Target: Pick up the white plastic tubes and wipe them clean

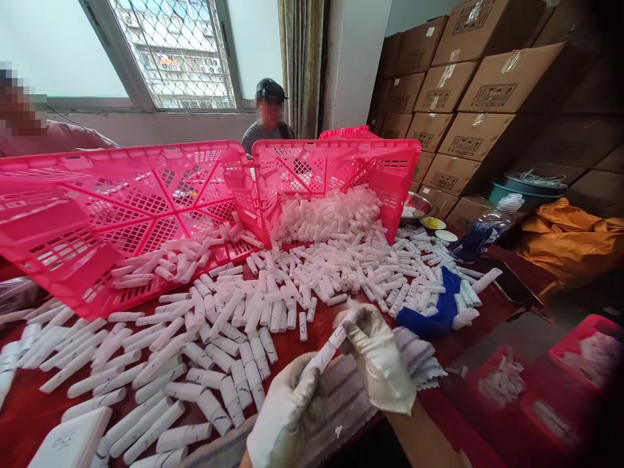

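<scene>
Two white-gloved hands meet above the near edge of a red desk [319,331], pinching one slim white tube [331,348] between them. The left hand [292,406] grips the near end between thumb and fingers; the right hand [383,357] has its fingertips closed on the far end. The tube's long axis slants, the near end pointing down and left toward the wearer, the far end up and right toward the crates. Dark marks show on its side.

Beneath the hands lies one striped towel [341,396]. Similar loose tubes [160,383], too many to count, cover the desk, pointing in mixed directions; many at the left lie slanted like the held one. Two pink crates, a left crate [146,151] and a right crate [336,144], stand behind them with more tubes inside. To the right are one blue cloth [429,312] and one bottle [480,231]; at the near left corner is one white box-shaped device [73,439] showing digits. Two people are beyond the crates.
</scene>
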Demonstrator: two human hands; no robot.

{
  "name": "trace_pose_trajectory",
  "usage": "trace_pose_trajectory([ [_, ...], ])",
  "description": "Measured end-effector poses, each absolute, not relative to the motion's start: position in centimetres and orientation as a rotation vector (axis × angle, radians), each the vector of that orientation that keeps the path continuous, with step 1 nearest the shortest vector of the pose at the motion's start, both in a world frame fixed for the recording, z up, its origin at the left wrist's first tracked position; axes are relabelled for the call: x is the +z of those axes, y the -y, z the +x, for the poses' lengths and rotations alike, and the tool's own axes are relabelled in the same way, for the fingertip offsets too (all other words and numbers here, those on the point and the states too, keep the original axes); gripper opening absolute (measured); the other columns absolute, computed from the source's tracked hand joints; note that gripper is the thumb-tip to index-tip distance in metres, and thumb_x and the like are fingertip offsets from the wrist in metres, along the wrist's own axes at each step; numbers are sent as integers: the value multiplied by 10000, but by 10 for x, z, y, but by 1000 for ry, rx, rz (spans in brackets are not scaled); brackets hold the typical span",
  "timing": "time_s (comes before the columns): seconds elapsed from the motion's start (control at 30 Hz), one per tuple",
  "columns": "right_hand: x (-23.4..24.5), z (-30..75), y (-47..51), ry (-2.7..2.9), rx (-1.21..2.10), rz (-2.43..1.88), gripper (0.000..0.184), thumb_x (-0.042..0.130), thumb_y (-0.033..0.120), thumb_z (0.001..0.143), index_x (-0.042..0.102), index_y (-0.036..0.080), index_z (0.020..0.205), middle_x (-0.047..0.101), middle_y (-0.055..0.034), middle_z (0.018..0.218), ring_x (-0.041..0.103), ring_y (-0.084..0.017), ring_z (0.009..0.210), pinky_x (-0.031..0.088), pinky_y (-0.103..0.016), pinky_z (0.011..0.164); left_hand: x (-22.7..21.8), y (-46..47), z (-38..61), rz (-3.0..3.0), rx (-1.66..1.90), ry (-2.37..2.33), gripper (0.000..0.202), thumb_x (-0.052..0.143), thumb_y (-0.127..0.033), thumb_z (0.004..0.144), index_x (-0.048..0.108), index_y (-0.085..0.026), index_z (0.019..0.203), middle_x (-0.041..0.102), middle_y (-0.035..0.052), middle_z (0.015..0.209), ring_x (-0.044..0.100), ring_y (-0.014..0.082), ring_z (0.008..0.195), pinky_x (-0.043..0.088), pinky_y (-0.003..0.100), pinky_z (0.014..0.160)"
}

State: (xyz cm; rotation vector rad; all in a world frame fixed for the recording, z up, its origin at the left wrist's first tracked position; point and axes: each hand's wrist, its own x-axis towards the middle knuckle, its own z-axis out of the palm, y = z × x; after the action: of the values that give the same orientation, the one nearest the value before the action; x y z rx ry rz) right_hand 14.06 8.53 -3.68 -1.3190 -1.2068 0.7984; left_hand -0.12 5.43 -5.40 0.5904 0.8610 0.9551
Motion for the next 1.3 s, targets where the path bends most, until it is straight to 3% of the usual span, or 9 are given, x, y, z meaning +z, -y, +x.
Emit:
trace_pose_trajectory([
  [0.17,-53,128,-72,1039,685,-1141,139,630,328,803,538,245,867,620,-29,888,593,-180,777,498,-305,723,-55,-53,3,758,990,-1157,552,710,-512,678,593,-139,1067,500,-46,622,371,64,511,298,180,476],
  [0.33,-39,131,-68,936,1069,-1064,157,667,362,773,573,236,773,586,21,704,483,-120,531,420,-249,513,-52,-50,4,854,1014,-1177,485,668,-488,726,614,-144,1063,514,-46,582,399,73,448,327,197,442],
  [0.5,-31,133,-71,902,1236,-1184,292,682,471,732,607,191,775,507,40,604,436,-110,548,381,-233,535,-62,-46,2,1233,1374,-1393,259,727,-209,673,709,-234,931,694,56,956,621,225,901,451,305,872],
  [0.6,-40,136,-73,913,1259,-1210,328,696,494,705,606,185,767,472,56,567,398,-98,518,341,-222,504,-66,-46,3,1267,1370,-1368,267,714,-196,675,710,-249,936,702,58,973,626,242,932,444,318,904],
  [0.77,-42,145,-77,1000,1274,-1169,331,729,496,657,601,194,698,467,48,560,399,-108,510,347,-239,492,-59,-46,0,828,1040,-1135,292,720,-392,702,643,-188,897,625,0,723,558,116,592,452,210,568],
  [0.87,-31,149,-77,1154,1238,-1123,275,721,444,686,605,196,673,521,25,654,467,-132,616,396,-246,575,-52,-46,-7,558,732,-697,371,653,-535,719,541,-183,756,371,-95,521,184,8,342,217,160,351],
  [0.93,-25,149,-76,1195,1252,-1144,239,691,417,727,605,197,691,518,29,651,457,-127,611,386,-243,573,-46,-45,-10,615,672,-681,416,576,-594,748,525,-181,724,329,-93,522,153,14,354,208,169,357],
  [1.1,-27,144,-79,1117,1204,-1246,284,684,472,705,595,203,702,498,25,625,419,-132,567,359,-264,551,-37,-48,-6,1113,970,-1209,308,724,-438,684,635,-200,860,583,35,822,501,166,783,401,230,688],
  [1.3,-19,150,-76,1130,1276,-1122,302,686,510,692,570,236,640,434,30,557,382,-145,514,327,-285,511,-36,-45,-10,648,665,-717,426,586,-601,745,535,-179,742,331,-81,498,216,41,386,186,185,389],
])
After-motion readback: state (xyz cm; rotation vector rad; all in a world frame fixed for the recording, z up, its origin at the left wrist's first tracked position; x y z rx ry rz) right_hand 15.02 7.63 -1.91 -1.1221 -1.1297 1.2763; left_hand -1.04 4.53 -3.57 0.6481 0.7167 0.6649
